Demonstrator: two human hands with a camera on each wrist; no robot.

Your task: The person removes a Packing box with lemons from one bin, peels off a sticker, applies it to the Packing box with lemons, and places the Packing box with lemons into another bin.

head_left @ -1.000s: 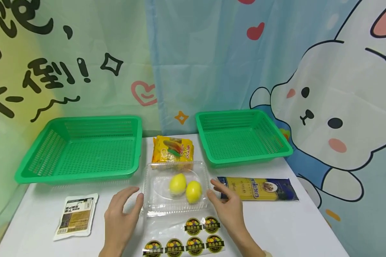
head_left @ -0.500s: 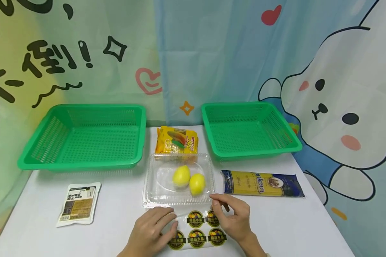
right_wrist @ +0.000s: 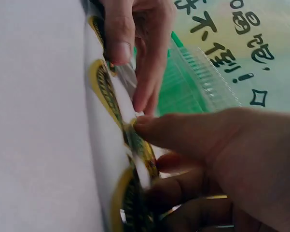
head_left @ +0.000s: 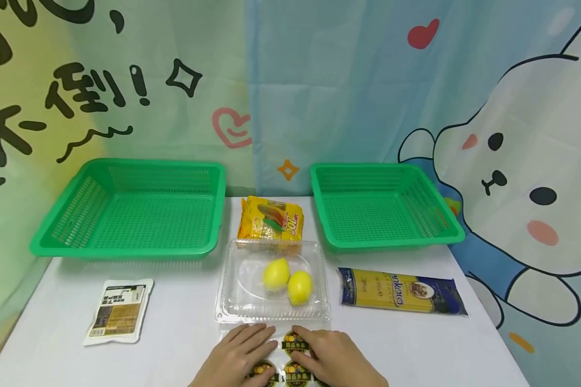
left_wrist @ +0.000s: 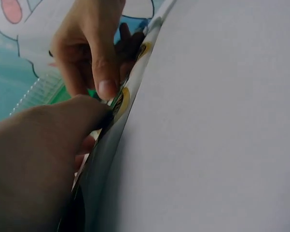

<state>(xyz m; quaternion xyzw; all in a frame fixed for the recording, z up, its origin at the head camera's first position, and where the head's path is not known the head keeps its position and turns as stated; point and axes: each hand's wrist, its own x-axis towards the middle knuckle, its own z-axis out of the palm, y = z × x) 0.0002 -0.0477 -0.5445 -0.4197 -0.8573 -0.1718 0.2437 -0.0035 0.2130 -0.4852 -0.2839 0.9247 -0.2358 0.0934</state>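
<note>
Stickers (head_left: 295,344) are lying on their clear backing sheet at the near edge of the white table (head_left: 184,333), just in front of the clear clamshell box (head_left: 273,282), and we are working on them with both hands; our left hand (head_left: 239,355) is pressing flat on the sheet with straight fingers, holding nothing, while our right hand (head_left: 329,357) is bending its fingertips down onto one round gold-and-black label; in the right wrist view the fingertips (right_wrist: 145,121) are picking at that label's edge (right_wrist: 135,140), which is lifting slightly off the sheet; we are judging the work as barely begun: the box is shut with two lemons (head_left: 288,280) inside and no sticker is showing on its lid, so peeling and sticking are both waiting to be done; around us the table is carrying two green mesh baskets, a large one (head_left: 126,207) at the far left and a smaller one (head_left: 384,207) at the far right, a yellow snack bag (head_left: 271,219) between them, a dark blue pasta packet (head_left: 402,290) right of the box and a small flat pouch (head_left: 118,310) to the left; behind everything a cartoon curtain (head_left: 513,161) with a white rabbit is hanging
</note>
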